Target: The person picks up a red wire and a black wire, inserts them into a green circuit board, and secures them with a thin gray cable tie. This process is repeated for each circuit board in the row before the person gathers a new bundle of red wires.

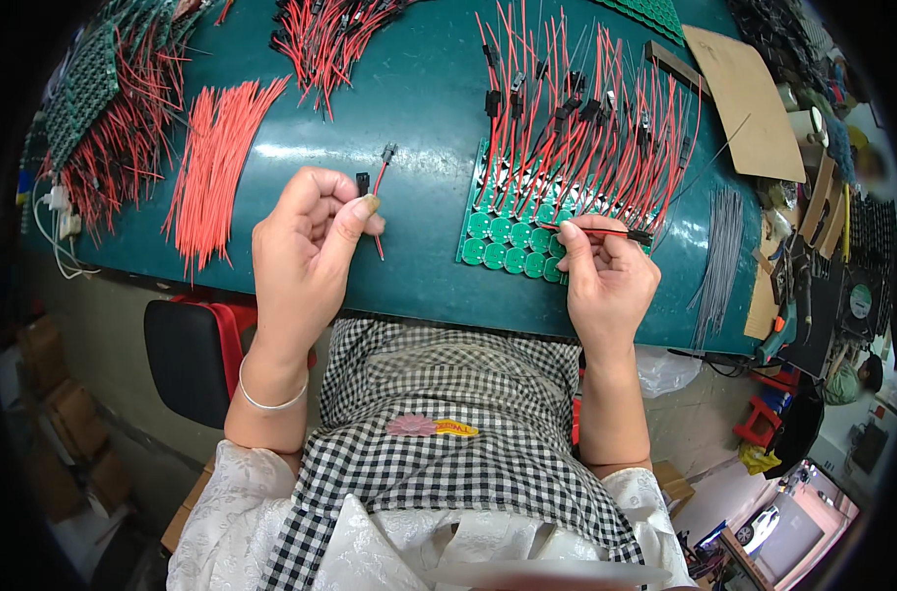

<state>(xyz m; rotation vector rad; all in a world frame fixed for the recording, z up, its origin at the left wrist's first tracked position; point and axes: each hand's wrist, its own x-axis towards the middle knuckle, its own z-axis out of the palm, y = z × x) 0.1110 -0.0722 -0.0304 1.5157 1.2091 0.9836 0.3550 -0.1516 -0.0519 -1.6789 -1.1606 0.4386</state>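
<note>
My left hand (pixel 303 241) is raised over the near part of the green table, its fingers closed on short wire leads. Two small black connectors (pixel 362 183) stick up from that grip, and a red wire end hangs below it. To the right, my right hand (pixel 611 286) pinches a red-and-black wire lead (pixel 616 232) whose black plug points right. It is over the near right part of a green circuit board panel (pixel 473 252) with round sections. Many red and black leads with connectors (pixel 591 108) rise from the panel's far part.
Loose red wires (pixel 217 167) lie on the table (pixel 399 266) at left, beside wired green panels (pixel 84 89). More connector leads (pixel 325 39) are piled at the back. Grey wires (pixel 721 251) and a cardboard sheet (pixel 749 108) lie at right. A black-and-red chair (pixel 188 345) stands at left.
</note>
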